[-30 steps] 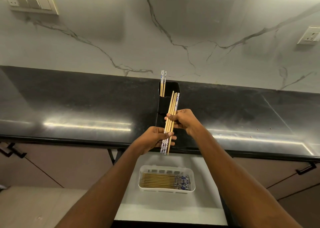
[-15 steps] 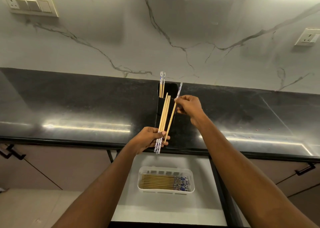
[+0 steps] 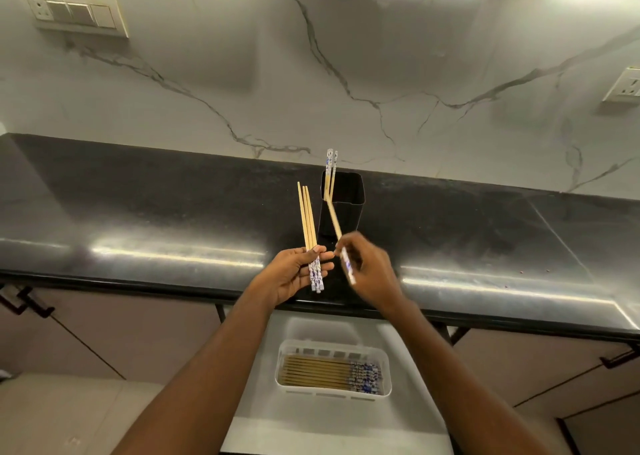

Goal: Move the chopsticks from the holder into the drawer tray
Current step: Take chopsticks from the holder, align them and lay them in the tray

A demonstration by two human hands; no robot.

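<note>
A black square holder (image 3: 343, 205) stands on the dark counter with two chopsticks (image 3: 330, 174) leaning in its left corner. My left hand (image 3: 294, 276) grips a bundle of three wooden chopsticks (image 3: 308, 222) by their blue-patterned ends, tips pointing up. Just right of it, my right hand (image 3: 372, 271) pinches a single chopstick (image 3: 334, 222), blurred and tilted up to the left across the holder's front. Below, in the open drawer, a white tray (image 3: 386, 375) holds several chopsticks (image 3: 318, 375) lying side by side.
The black counter (image 3: 138, 212) runs the full width, backed by a marble wall with a switch plate (image 3: 76, 13) at top left and a socket (image 3: 625, 85) at right. The open white drawer (image 3: 332, 430) sits between closed cabinet doors with dark handles (image 3: 27, 304).
My right hand has drawn one chopstick away from the bundle, dropped lower and flipped it patterned end down. My left hand keeps the remaining three and has shifted slightly left.
</note>
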